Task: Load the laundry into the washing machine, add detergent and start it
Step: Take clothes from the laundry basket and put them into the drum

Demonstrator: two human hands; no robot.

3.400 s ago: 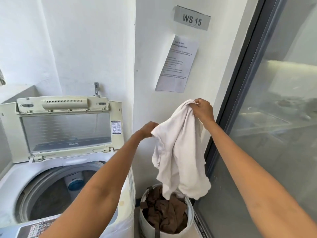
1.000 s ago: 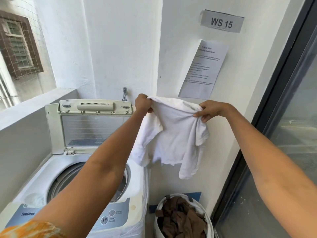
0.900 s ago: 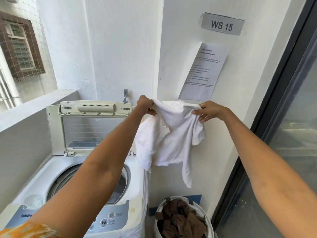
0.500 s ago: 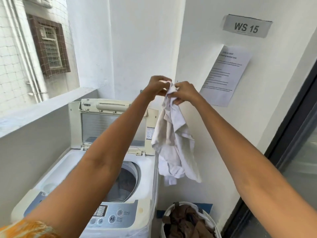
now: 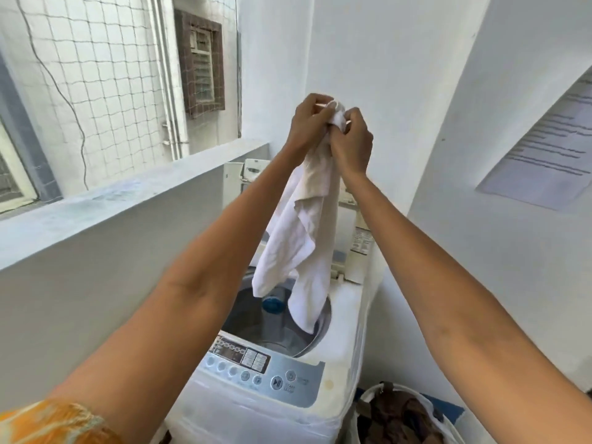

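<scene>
Since half second ago: your hands carried white garment [image 5: 301, 238] from beside machine to above open drum [image 5: 278, 318]. Left hand [image 5: 306, 123] and right hand [image 5: 352, 139] clenched together on bunched top of cloth. Below grip, cloth hangs straight, lower tip at drum rim, right side. Judgement: first item ready to drop. Brown laundry waits in basket [image 5: 371, 392], low right of grip. Control panel [image 5: 256, 370] untouched.

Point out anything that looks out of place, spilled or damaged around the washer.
Nothing looks spilled or broken. The washing machine has yellowish stains on its white top, right of the control panel. Both hands, left hand and right hand, hold the white garment above the open drum.
</scene>
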